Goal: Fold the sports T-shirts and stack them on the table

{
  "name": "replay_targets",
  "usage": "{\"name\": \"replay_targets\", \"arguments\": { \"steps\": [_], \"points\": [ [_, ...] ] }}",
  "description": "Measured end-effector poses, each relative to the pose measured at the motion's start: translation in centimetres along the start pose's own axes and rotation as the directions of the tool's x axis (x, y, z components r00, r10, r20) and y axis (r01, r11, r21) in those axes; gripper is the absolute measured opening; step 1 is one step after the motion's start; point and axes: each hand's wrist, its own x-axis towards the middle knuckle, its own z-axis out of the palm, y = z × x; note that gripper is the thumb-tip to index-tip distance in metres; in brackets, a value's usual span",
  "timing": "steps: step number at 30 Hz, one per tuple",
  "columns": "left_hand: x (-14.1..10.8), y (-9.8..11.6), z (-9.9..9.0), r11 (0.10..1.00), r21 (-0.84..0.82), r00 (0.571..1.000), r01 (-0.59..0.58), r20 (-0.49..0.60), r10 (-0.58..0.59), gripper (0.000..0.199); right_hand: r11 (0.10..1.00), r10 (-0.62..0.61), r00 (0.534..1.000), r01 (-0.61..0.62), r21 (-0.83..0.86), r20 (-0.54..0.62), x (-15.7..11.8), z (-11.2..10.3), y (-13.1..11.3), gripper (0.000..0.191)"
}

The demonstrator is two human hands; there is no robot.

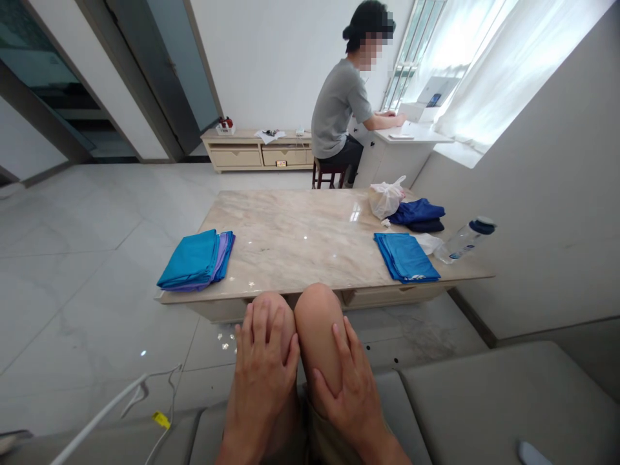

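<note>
My left hand (265, 365) rests on my left knee with its fingers spread and nothing in it. On the side of my other knee lies my right hand (352, 386), fingers apart and also holding nothing. Beyond my knees stands a marble-topped table (300, 245). A folded stack of teal and purple cloth (194, 258) sits at its left end. Toward the right is a folded blue cloth (407, 257). Both stacks are apart from my hands.
On the table's right are a white plastic bag (386, 197), dark blue cloth (417, 212) and a clear bottle (465, 240). A white cable (104, 413) rises at lower left. A seated person (336, 110) works at a white desk (411, 134) behind.
</note>
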Motion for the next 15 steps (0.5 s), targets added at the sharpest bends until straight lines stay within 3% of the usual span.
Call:
{"name": "replay_targets", "arguments": {
  "steps": [4,8,15],
  "points": [
    [-0.7,0.7,0.7,1.000,-0.023,1.000,0.004,-0.001,-0.004,0.069,1.000,0.002,1.000,-0.002,0.016,-0.006,0.0,-0.6,0.9,0.086],
    [-1.0,0.9,0.9,0.993,-0.089,0.997,0.079,-0.014,-0.080,0.074,0.999,0.040,0.999,-0.040,-0.003,-0.031,-0.2,-0.9,1.4,0.084],
    [-0.7,-0.4,0.9,0.987,-0.113,0.993,0.117,0.004,-0.117,0.078,0.994,0.098,0.994,-0.100,-0.048,-0.043,-0.8,-1.9,3.4,0.087]
  ]
}}
